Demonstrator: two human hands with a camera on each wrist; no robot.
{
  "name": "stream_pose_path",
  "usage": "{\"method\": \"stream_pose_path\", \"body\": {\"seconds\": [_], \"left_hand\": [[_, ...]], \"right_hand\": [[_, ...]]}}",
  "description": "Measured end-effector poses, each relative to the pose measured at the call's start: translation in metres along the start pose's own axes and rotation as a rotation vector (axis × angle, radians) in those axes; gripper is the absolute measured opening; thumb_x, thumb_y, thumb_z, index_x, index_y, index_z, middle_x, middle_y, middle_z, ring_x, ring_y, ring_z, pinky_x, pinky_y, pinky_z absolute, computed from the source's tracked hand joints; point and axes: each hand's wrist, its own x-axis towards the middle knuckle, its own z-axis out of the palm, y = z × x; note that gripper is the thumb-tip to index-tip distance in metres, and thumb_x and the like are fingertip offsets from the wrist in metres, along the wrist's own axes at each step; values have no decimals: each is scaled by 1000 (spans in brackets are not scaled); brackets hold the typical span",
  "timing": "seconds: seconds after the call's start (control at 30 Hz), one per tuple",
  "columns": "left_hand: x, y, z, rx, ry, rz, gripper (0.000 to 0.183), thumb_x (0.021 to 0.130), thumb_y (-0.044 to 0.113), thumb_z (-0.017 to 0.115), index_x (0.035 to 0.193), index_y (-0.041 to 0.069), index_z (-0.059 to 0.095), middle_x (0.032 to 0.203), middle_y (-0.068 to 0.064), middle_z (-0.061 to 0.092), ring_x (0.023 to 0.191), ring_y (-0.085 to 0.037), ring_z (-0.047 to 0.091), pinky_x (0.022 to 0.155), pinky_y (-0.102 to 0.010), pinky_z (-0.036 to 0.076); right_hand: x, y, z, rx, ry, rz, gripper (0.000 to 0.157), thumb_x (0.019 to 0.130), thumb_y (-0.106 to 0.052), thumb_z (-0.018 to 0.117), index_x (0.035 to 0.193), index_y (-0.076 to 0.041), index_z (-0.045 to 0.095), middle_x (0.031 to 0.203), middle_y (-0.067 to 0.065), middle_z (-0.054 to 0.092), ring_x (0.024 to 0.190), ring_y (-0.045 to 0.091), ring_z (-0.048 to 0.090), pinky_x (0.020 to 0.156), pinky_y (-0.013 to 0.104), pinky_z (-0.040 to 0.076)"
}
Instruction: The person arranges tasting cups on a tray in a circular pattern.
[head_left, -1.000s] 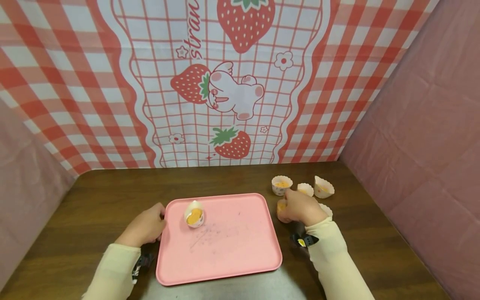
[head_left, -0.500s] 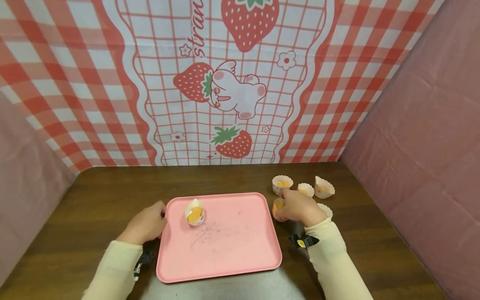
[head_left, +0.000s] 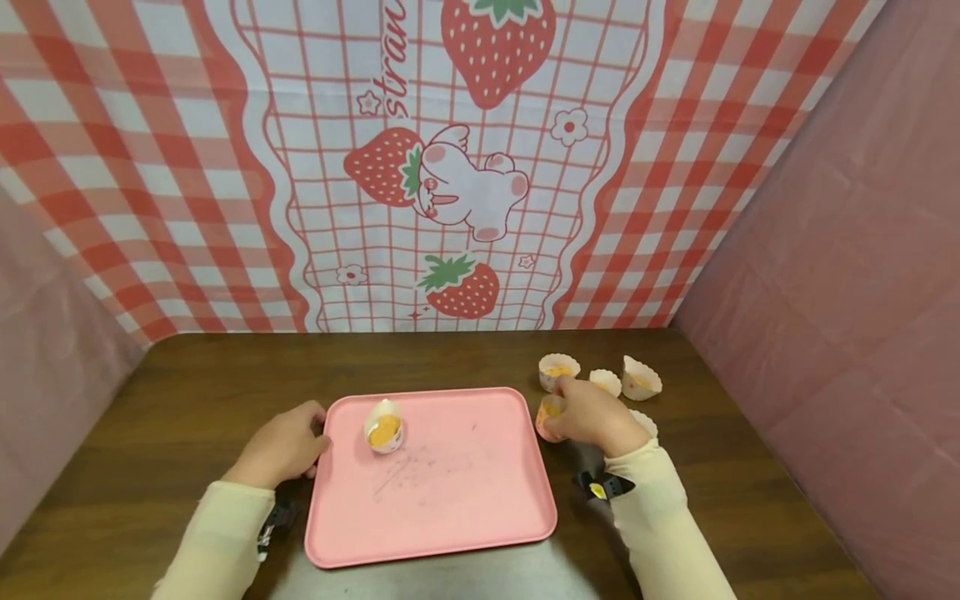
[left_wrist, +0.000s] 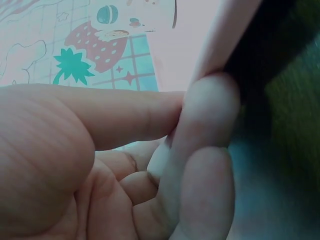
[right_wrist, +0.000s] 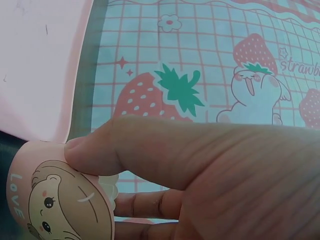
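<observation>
My right hand (head_left: 596,414) grips a pinkish paper cupcake cup (head_left: 547,421) with yellow filling, just off the tray's right edge. In the right wrist view, my thumb presses the side of this cup (right_wrist: 65,195), which has a cartoon face and the word LOVE. A pink rectangular tray (head_left: 450,508) lies on the table. At its left edge my left hand (head_left: 281,446) pinches the rim between thumb and finger, as the left wrist view shows. One paper cup (head_left: 385,431) with yellow filling stands at the tray's upper left.
Behind my right hand are several paper cups: one (head_left: 558,371) at the back, a small one (head_left: 605,382), one with a raised rim (head_left: 640,379), and one (head_left: 645,422) partly behind the hand. A strawberry-print cloth (head_left: 450,208) hangs behind the brown table (head_left: 225,362).
My right hand has slid the gripped cup slightly left, closer to the tray. My left hand keeps its hold on the tray's rim.
</observation>
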Motion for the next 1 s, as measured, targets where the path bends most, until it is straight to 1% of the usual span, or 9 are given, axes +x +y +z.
{"method": "stream_pose_path", "body": {"seconds": [0.13, 0.33, 0.6, 0.73, 0.87, 1.0], "left_hand": [[-1, 1, 0, 7, 10, 1, 29, 97, 16, 62, 120, -1, 60, 68, -2, 61, 56, -14, 61, 60, -35, 45], [0, 3, 1, 6, 14, -6, 28, 97, 15, 62, 119, -2, 60, 74, -3, 62, 58, -15, 61, 59, -35, 47], [0, 1, 4, -5, 21, -8, 29, 90, 13, 66, 115, -1, 61, 76, -4, 62, 59, -16, 60, 59, -35, 46], [0, 0, 4, -1, 22, -8, 29, 92, 14, 66, 116, -1, 60, 78, -5, 62, 60, -16, 59, 59, -35, 47], [0, 0, 3, 4, 16, -11, 28, 94, 15, 67, 116, 0, 60, 81, -6, 62, 63, -17, 59, 61, -36, 48], [1, 0, 2, 8, 15, -11, 28, 94, 15, 67, 116, 0, 60, 82, -6, 63, 64, -17, 59, 61, -36, 48]], "right_hand": [[0, -1, -1, 4, 13, 0, 41, 72, -16, 79, 106, -5, 60, 83, 5, 58, 75, 23, 52, 66, 36, 42], [-1, -1, -1, 15, 3, -5, 39, 72, -15, 77, 104, -4, 59, 79, 5, 54, 72, 21, 50, 64, 34, 39], [-1, -2, 2, -3, 32, -9, 33, 73, -18, 78, 99, -8, 60, 74, 3, 53, 67, 19, 49, 61, 34, 38], [0, -4, 3, -9, 38, -12, 35, 74, -20, 79, 100, -8, 60, 76, 3, 56, 69, 20, 51, 64, 35, 40], [2, -6, 4, -6, 23, 1, 39, 75, -20, 80, 107, -7, 61, 80, 4, 58, 71, 22, 52, 64, 37, 41], [3, -7, 4, -3, 23, -1, 41, 76, -20, 81, 109, -7, 61, 80, 4, 59, 72, 22, 53, 64, 37, 42]]}}
